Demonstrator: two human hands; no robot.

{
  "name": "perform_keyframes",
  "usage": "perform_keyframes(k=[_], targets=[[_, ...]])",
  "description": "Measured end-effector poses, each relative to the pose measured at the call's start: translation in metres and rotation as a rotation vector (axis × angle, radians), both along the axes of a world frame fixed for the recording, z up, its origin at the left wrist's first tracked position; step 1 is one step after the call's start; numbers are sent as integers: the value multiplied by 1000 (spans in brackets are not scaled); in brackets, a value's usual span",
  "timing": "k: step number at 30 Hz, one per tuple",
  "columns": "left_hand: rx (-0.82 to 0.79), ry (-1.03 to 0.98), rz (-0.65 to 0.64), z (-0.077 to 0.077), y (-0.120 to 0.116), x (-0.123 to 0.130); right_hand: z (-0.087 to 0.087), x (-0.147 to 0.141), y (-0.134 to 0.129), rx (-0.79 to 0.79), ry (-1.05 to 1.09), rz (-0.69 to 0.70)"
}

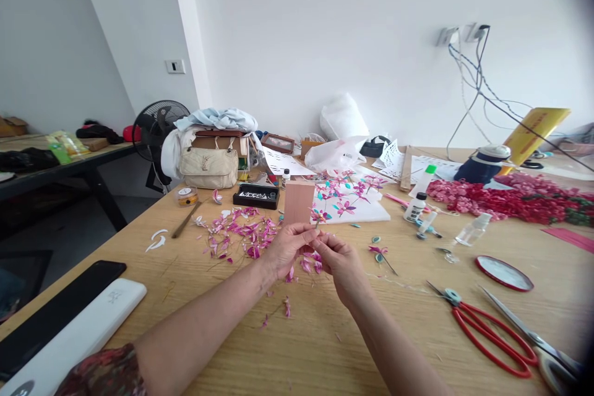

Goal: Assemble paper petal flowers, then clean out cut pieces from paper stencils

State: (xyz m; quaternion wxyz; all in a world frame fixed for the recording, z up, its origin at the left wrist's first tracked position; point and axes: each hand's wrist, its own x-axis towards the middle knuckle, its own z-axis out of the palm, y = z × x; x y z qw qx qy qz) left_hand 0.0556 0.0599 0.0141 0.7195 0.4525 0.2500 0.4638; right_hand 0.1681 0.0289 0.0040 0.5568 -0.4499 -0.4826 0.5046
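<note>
My left hand (288,249) and my right hand (341,258) meet over the middle of the table, fingertips pinched together. Just above them rises a small pink-and-teal artificial flower (320,216), its thin stem running down into both pinches. Where the fingers close, the lower stem is hidden. Around and left of the hands lie many loose magenta petals (254,252). Finished pink-and-teal flowers (344,206) rest on a white sheet (366,213) beyond. To the right of my right hand is a flower sprig (380,251) on a wire stem.
Red-handled scissors (496,334) and larger scissors (520,325) lie at the right. Bottles (415,207), a round red-rimmed dish (504,273) and pink-red bundles (492,198) are behind them. A wooden block (298,201) stands ahead; a white device (88,334) lies at left.
</note>
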Motion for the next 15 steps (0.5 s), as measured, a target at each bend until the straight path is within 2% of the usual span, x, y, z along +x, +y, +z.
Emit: perform_keyframes(k=[10, 15], targets=[[-33, 83, 118, 1, 2, -1, -8, 0, 7, 73, -71, -46], [-13, 23, 14, 1, 1, -1, -4, 1, 2, 14, -28, -8]])
